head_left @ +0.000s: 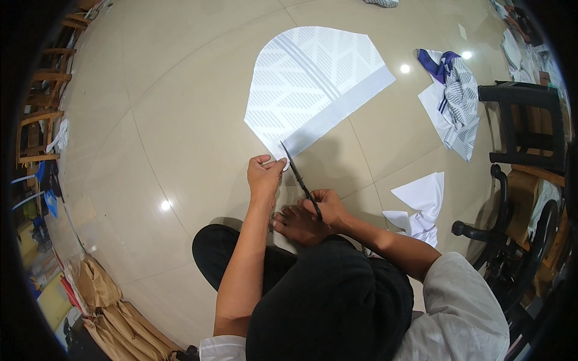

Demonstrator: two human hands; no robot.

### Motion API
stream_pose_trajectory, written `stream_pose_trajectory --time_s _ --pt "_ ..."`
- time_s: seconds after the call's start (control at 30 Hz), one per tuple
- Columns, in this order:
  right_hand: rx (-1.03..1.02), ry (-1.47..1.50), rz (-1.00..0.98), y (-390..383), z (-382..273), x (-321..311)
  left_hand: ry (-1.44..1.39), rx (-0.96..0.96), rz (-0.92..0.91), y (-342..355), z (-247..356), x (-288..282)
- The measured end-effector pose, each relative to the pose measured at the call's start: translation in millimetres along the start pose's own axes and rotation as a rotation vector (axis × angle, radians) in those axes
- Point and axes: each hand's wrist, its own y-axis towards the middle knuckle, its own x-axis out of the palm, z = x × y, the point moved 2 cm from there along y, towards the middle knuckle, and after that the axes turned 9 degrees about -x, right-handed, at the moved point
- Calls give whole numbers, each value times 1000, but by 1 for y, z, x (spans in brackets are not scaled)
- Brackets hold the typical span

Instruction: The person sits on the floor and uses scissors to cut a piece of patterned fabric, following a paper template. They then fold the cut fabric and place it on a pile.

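Observation:
A white cloth piece with grey stripes lies flat on the tiled floor. Its far edge is curved, and a plain grey band runs along its near right side. At the cloth's near corner, the fingers of my left hand are closed on the fabric. My right hand grips the handles of dark scissors. Their blades point away from me, with the tips over the cloth beside the band's near end. How far the blades are apart cannot be made out.
My bare foot rests just behind the scissors. To the right lie a crumpled patterned cloth with purple and a white cloth. A black stool and black chair stand farther right. Wooden chairs and brown paper line the left.

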Motion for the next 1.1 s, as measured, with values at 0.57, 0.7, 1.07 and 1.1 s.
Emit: stream_pose_trajectory --time_s 0.57,0.7,1.07,1.1 --pt "55 -88 -97 15 -23 -25 14 8 12 -1 2 -4" --pt "31 -111 -127 20 -20 -35 29 3 22 -1 1 -2" --pt "5 -161 -214 26 -37 -49 37 21 36 5 -4 -1" --pt "12 -168 -219 28 -39 -52 42 18 38 4 -3 -1"
